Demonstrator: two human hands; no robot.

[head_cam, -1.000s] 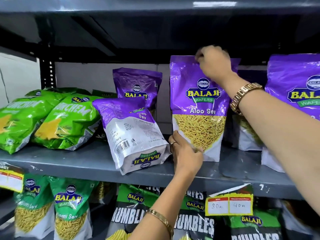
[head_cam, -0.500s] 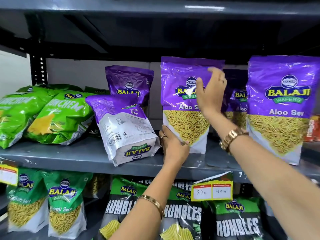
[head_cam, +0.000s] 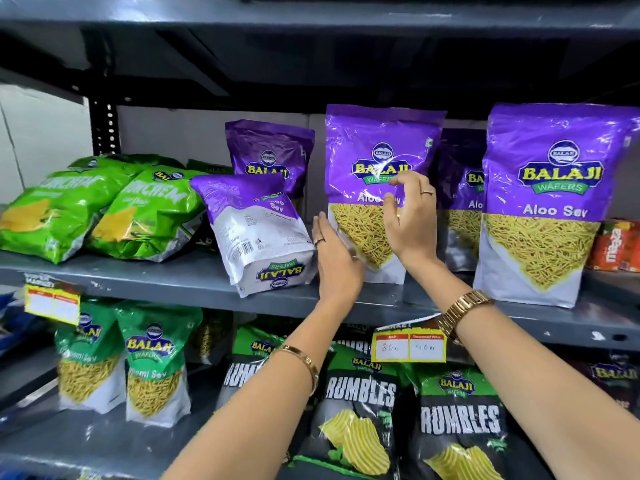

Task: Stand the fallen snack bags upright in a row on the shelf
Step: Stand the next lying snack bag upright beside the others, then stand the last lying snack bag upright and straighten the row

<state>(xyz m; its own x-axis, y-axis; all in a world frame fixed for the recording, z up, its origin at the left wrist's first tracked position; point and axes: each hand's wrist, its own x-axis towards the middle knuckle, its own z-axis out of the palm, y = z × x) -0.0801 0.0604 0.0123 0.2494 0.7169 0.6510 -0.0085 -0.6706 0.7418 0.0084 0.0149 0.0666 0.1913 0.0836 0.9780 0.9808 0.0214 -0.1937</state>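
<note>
Open room on the shelf (head_cam: 145, 277): you have a bare strip along its front edge, widest ahead of the green bags (head_cam: 104, 209) at left. Overhead, the dark gap under the upper shelf (head_cam: 311, 15) stays clear above every bag top. The toppled purple bag (head_cam: 256, 237) lies upside down, base toward you, blocking the slot beside the upright middle bag (head_cam: 377, 157); your left hand (head_cam: 334, 258) sits in the narrow gap between them. Your right hand (head_cam: 410, 216) hovers in front of the middle bag. A gap of bare shelf separates it from the right bag (head_cam: 547, 202), with another purple bag (head_cam: 460, 202) behind it.
</note>
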